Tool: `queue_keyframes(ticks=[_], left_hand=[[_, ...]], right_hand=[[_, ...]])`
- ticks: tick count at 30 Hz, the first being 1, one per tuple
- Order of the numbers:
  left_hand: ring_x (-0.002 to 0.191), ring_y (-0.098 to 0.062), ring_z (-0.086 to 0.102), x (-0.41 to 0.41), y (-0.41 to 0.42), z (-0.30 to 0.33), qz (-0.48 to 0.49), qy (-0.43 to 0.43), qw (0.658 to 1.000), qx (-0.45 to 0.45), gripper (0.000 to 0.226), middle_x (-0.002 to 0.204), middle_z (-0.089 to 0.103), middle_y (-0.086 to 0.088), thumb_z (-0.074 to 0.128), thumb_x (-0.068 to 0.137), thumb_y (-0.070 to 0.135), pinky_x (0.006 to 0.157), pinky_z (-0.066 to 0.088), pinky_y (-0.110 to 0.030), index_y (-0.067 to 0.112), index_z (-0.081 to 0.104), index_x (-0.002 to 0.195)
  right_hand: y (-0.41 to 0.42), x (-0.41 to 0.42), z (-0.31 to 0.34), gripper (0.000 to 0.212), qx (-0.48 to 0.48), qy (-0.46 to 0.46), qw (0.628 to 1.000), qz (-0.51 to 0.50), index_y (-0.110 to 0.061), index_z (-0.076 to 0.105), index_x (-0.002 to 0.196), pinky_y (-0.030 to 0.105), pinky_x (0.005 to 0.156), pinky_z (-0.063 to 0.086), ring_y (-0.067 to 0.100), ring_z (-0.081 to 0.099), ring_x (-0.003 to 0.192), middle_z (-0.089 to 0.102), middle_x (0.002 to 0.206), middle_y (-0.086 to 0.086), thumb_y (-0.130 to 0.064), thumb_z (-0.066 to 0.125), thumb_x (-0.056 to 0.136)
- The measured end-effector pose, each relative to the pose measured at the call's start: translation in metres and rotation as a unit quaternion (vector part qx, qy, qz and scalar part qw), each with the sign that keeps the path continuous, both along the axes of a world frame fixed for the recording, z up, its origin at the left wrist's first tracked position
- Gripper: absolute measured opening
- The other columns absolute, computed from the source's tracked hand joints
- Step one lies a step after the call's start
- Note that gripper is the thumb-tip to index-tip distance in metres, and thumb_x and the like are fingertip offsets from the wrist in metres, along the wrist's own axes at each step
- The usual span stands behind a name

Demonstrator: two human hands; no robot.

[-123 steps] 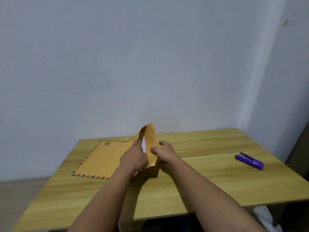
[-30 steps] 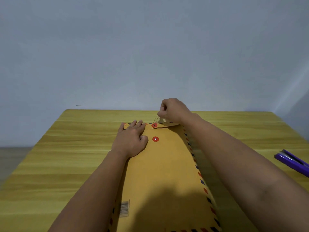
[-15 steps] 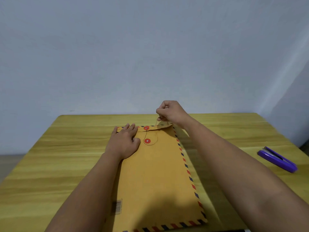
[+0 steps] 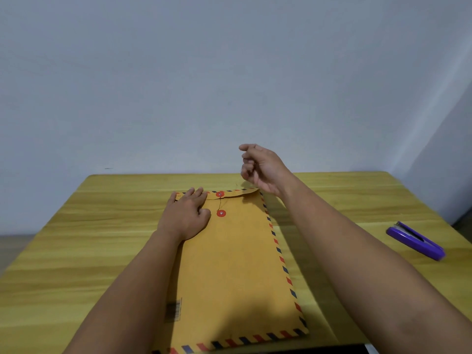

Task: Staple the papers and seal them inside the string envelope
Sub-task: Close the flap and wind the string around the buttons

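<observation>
While the flat left hand [image 4: 185, 215] pinned the light, floppy envelope [image 4: 237, 267], the raised right hand [image 4: 260, 167], loosely curled, seemingly pinched its thin string [image 4: 218, 203].

The left hand [image 4: 186, 215] hides the envelope's [image 4: 237, 264] upper-left corner; its barcode [image 4: 174, 309] is blurred; the thin string [image 4: 218, 204] is barely traceable.

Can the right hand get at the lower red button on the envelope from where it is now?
Probably yes. The right hand is raised over the envelope's far right corner, and the lower red button lies uncovered. The left hand rests flat beside it, thumb close but not over it.
</observation>
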State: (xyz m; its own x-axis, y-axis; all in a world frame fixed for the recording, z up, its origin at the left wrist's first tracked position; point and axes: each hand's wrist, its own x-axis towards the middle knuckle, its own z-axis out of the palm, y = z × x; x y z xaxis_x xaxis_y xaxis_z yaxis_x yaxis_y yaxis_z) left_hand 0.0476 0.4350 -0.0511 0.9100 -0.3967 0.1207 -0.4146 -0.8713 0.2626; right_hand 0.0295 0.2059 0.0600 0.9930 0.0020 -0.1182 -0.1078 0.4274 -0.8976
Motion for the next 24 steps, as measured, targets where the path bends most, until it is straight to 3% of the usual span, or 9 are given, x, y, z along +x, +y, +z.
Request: queue_keyframes(ticks=[1,3,7,10,15,19,24], left_hand=[[0.154,-0.011,0.017,0.000,0.000,0.000,-0.001,0.000,1.000,0.000,0.073,0.165,0.027,0.007,0.026,0.085,0.043,0.126,0.004,-0.048,0.027,0.035,0.156],[0.154,-0.011,0.017,0.000,0.000,0.000,-0.001,-0.001,1.000,-0.001,0.073,0.165,0.027,0.007,0.026,0.085,0.042,0.126,0.003,-0.048,0.027,0.035,0.156],[0.154,-0.011,0.018,0.001,0.000,-0.001,0.001,-0.004,1.000,-0.002,0.073,0.164,0.029,0.007,0.026,0.085,0.043,0.125,0.004,-0.048,0.027,0.036,0.156],[0.154,-0.012,0.018,0.001,0.000,-0.002,0.001,-0.004,1.000,0.000,0.073,0.165,0.028,0.007,0.026,0.085,0.043,0.126,0.005,-0.048,0.027,0.036,0.156],[0.154,-0.011,0.016,0.002,0.000,-0.002,0.002,0.002,1.000,0.002,0.074,0.165,0.026,0.008,0.025,0.085,0.044,0.126,0.004,-0.048,0.028,0.034,0.156],[0.154,-0.010,0.017,0.002,0.001,-0.002,0.001,0.001,1.000,-0.001,0.075,0.165,0.027,0.008,0.025,0.084,0.044,0.126,0.004,-0.048,0.028,0.035,0.156],[0.154,-0.010,0.017,0.002,0.001,-0.002,0.001,0.002,1.000,-0.002,0.074,0.165,0.027,0.008,0.025,0.084,0.044,0.126,0.005,-0.048,0.028,0.035,0.156]], right_hand=[[0.002,-0.001,-0.001,0.023,-0.043,0.015,0.999,0.011,-0.009,0.063,0.110,0.019,0.042,0.040,0.009,0.033,0.048,0.036,0.064,-0.002,0.004,0.046,0.101],[0.005,-0.005,-0.007,0.023,-0.183,0.038,0.982,0.041,-0.008,0.066,0.112,0.020,0.039,0.026,0.009,0.028,0.048,0.038,0.064,-0.003,0.001,0.048,0.101],[0.009,-0.011,-0.019,0.003,-0.458,0.081,0.878,0.108,-0.016,0.064,0.097,0.025,0.044,0.026,0.015,0.033,0.051,0.043,0.072,0.005,-0.017,0.062,0.099],[0.013,-0.017,-0.025,0.005,-0.587,0.101,0.789,0.151,-0.014,0.056,0.089,0.026,0.047,0.027,0.020,0.034,0.050,0.043,0.079,0.011,-0.010,0.054,0.090],[0.017,-0.020,-0.031,0.001,-0.679,0.120,0.708,0.154,-0.012,0.059,0.083,0.030,0.051,0.037,0.028,0.045,0.054,0.050,0.072,0.010,-0.012,0.058,0.084],[0.014,-0.025,-0.017,0.037,-0.716,0.138,0.667,0.157,-0.012,0.054,0.071,0.032,0.056,0.042,0.027,0.048,0.051,0.053,0.060,0.007,-0.031,0.083,0.083],[0.003,-0.027,-0.003,0.037,-0.728,0.160,0.632,0.210,-0.012,0.060,0.070,0.030,0.055,0.034,0.026,0.039,0.052,0.052,0.068,0.009,-0.033,0.087,0.082]])
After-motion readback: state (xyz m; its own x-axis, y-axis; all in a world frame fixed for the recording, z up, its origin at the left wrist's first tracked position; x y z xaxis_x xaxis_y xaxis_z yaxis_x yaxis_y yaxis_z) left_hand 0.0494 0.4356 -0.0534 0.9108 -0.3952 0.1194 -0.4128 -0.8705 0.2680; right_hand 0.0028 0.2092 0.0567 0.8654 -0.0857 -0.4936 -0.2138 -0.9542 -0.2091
